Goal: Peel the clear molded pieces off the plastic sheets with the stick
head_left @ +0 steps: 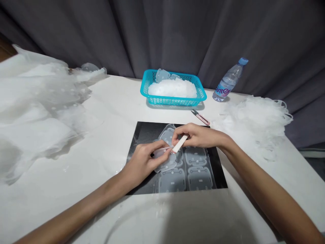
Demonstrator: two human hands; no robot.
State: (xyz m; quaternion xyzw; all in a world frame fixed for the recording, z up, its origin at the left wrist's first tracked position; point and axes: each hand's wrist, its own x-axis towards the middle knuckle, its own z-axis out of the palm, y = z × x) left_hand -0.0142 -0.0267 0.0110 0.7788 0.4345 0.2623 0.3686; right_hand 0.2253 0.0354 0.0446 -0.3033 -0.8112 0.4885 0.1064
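My left hand (pixel 146 158) pinches a small translucent plastic piece (pixel 167 166) with rounded corners, between thumb and fingers. My right hand (pixel 198 136) grips a flat white strip-like tool (pixel 180 143), its reddish lower end touching or almost touching the piece at my left fingertips. What sort of tool it is, I cannot make out. Both hands are over a black mat (pixel 135 139). On that mat lies a clear plastic sheet (pixel 199 178) of moulded, rounded rectangular shapes, partly covered by my hands.
Behind the mat stands a turquoise basket (pixel 175 101) holding a white heap and several translucent pieces. Pink-handled thread snips (pixel 201 118) lie before a water bottle (pixel 230 81). Translucent plastic sheets (pixel 43 112) pile at left, plastic scraps (pixel 259 118) at right. A grey curtain (pixel 162 34) hangs behind.
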